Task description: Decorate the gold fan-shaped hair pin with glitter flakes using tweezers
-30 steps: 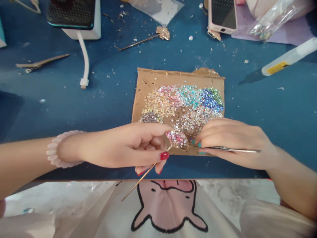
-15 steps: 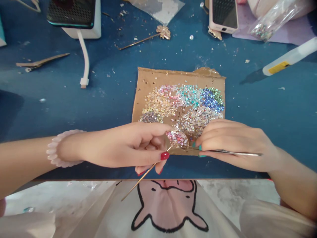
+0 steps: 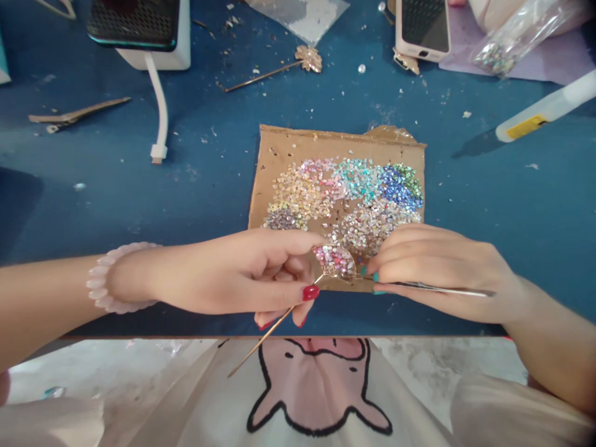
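Between its thumb and fingers, my left hand (image 3: 251, 273) pinches a gold hairpin (image 3: 334, 261). The pin's fan-shaped head is covered with pink, red and pale stones, and its thin stem slants down past the table edge. My right hand (image 3: 433, 270) is closed on metal tweezers (image 3: 433, 288), whose tips are at the right edge of the fan; whether they grip a stone is too small to tell. Beneath both hands lies a piece of cardboard (image 3: 335, 144) bearing small chips (image 3: 358, 180) sorted by colour: yellow, pink, turquoise, blue, green, grey and whitish.
Farther back lie another hairpin (image 3: 307, 59), a hair clip (image 3: 77, 115), a white cable (image 3: 161, 118) from a device, and a phone (image 3: 423, 28). At right are a glue pen (image 3: 540, 115) and a plastic bag of stones (image 3: 503, 53). The table's front edge runs below my hands.
The tweezer tips have drawn back very slightly from the fan's edge. Both hands otherwise stay in place, and the view has shifted a little.
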The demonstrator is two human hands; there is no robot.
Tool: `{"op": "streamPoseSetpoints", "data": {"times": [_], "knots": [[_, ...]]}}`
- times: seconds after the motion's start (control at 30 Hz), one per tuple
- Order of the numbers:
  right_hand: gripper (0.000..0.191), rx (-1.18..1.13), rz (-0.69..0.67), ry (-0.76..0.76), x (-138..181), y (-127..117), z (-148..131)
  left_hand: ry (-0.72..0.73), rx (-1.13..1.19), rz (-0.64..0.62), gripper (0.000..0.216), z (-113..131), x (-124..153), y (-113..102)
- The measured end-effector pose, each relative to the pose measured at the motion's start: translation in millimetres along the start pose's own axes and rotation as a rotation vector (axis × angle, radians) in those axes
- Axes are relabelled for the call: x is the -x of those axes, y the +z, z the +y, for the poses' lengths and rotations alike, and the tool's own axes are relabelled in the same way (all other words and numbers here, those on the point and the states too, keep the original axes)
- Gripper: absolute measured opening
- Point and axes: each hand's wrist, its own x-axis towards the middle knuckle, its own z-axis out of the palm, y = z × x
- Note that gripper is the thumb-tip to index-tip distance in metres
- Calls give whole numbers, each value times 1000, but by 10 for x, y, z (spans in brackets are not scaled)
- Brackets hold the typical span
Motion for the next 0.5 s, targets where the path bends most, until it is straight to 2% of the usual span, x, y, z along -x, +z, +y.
{"op": "streamPoseSetpoints", "data": {"times": [0.5], "knots": [[10, -19, 5, -2, -1, 12, -8, 1, 17, -2, 8, -10, 1, -8]]}}
